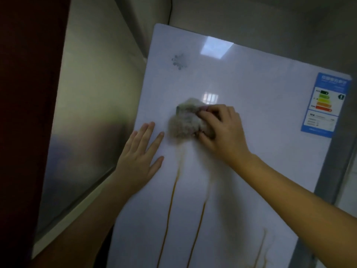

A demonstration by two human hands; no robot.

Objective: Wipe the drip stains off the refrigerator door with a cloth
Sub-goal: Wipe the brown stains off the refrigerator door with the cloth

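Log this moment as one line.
right hand: pressing cloth on refrigerator door | left hand: flat on door | drip stains: remain below

Both bare arms reach forward and up. The left hand lies flat, fingers spread and extended. The right hand is curled, fingers bent in a grip.

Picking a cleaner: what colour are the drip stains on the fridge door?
Yellowish-brown drip stains run down the white door, seen in the head view.
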